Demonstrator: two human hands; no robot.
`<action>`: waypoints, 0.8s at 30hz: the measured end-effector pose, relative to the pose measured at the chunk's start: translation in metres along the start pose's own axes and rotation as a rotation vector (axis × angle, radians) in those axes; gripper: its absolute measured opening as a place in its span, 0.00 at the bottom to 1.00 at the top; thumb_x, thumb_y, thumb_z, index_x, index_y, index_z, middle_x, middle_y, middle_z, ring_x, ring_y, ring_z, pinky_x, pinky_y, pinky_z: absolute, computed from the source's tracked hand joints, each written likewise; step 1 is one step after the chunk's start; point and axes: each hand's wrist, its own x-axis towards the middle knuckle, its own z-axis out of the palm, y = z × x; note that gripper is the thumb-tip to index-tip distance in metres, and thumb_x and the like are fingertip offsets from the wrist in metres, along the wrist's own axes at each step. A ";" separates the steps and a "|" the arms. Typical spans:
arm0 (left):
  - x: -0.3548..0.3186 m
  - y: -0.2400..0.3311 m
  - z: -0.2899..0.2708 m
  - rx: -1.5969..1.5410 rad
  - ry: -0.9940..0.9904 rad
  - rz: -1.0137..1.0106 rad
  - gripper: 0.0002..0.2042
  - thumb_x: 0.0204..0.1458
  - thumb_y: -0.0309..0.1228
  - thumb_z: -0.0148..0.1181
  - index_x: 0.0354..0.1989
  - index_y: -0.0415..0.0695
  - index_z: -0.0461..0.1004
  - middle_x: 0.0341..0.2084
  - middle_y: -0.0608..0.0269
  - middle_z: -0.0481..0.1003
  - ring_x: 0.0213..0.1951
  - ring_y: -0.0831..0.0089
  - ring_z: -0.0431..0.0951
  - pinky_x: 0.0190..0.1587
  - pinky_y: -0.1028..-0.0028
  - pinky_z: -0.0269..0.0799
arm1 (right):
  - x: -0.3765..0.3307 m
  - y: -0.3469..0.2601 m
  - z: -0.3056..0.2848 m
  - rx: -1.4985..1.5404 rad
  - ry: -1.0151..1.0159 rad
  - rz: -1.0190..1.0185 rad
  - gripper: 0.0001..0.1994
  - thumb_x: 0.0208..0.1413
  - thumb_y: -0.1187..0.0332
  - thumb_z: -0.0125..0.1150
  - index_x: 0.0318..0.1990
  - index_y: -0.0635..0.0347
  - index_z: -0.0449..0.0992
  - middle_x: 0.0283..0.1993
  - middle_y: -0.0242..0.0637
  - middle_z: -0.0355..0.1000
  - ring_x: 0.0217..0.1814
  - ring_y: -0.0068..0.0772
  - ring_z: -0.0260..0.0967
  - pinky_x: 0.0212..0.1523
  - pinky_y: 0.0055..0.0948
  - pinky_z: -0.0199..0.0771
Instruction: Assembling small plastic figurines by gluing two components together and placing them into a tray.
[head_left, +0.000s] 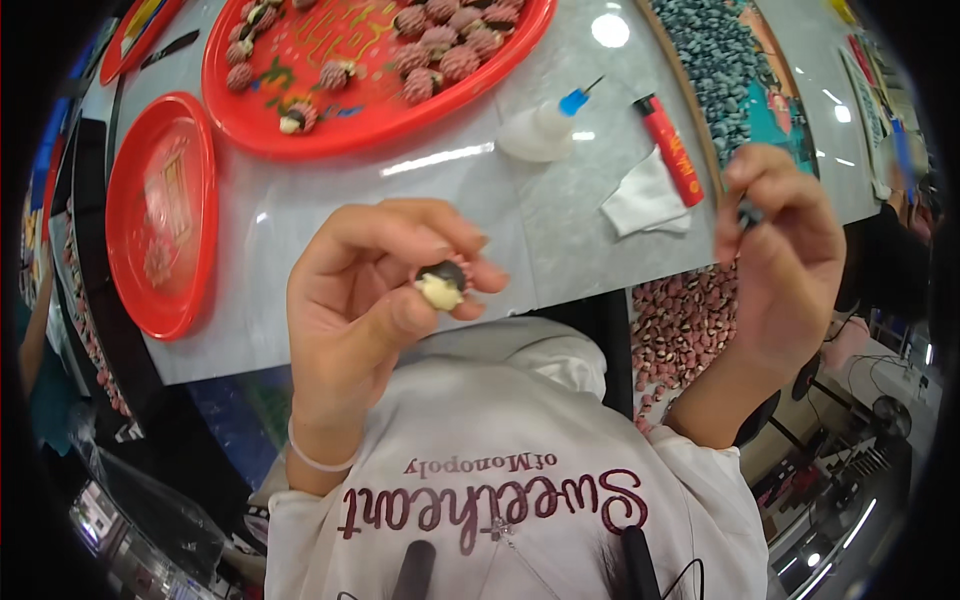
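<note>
My left hand [345, 290] pinches a small figure piece [440, 288] between thumb and fingertips, in front of my chest. The piece has a pink ridged back, a dark cap and a cream front. Raised at the right, my right hand [795, 255] is closed in a pinch on a small dark piece [748, 213], partly hidden by the fingers. It resembles the many dark grey pieces [705, 75] heaped in a wooden-edged tray beyond that hand. Similar pink pieces [440, 50] stand on a large red oval tray [385, 142] ahead of my left hand.
A squeeze bottle [537, 135] with a blue needle tip stands mid-table. Right of it are a red tube-shaped container [670, 150] and a folded white cloth [648, 198]. A smaller red tray [196, 230] lies at left. Many pink pieces [685, 325] are heaped below the table's right edge.
</note>
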 end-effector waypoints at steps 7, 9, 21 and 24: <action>-0.010 0.000 0.010 0.097 0.033 -0.030 0.18 0.43 0.39 0.60 0.34 0.41 0.62 0.32 0.57 0.66 0.29 0.74 0.73 0.27 0.85 0.69 | -0.008 0.009 0.061 0.108 -0.064 0.094 0.11 0.38 0.77 0.61 0.31 0.69 0.69 0.33 0.47 0.65 0.29 0.28 0.67 0.28 0.20 0.71; -0.013 -0.001 0.011 0.088 0.048 -0.032 0.19 0.42 0.40 0.61 0.34 0.41 0.62 0.32 0.57 0.66 0.29 0.74 0.73 0.27 0.84 0.70 | -0.005 0.009 0.064 -0.004 -0.136 -0.019 0.11 0.37 0.79 0.61 0.31 0.69 0.69 0.32 0.47 0.65 0.30 0.30 0.67 0.29 0.21 0.71; -0.024 -0.002 0.013 0.216 0.065 0.031 0.20 0.37 0.40 0.64 0.30 0.38 0.66 0.27 0.58 0.69 0.26 0.78 0.71 0.29 0.83 0.67 | -0.017 0.009 0.079 -0.273 -0.207 -0.336 0.17 0.28 0.84 0.66 0.31 0.66 0.69 0.32 0.47 0.68 0.30 0.34 0.71 0.24 0.20 0.72; -0.024 -0.001 0.009 0.236 0.071 0.030 0.19 0.36 0.39 0.65 0.30 0.38 0.68 0.26 0.60 0.68 0.26 0.78 0.71 0.28 0.82 0.67 | -0.016 0.012 0.083 -0.374 -0.197 -0.429 0.16 0.28 0.85 0.65 0.30 0.67 0.70 0.30 0.48 0.68 0.27 0.32 0.71 0.21 0.18 0.71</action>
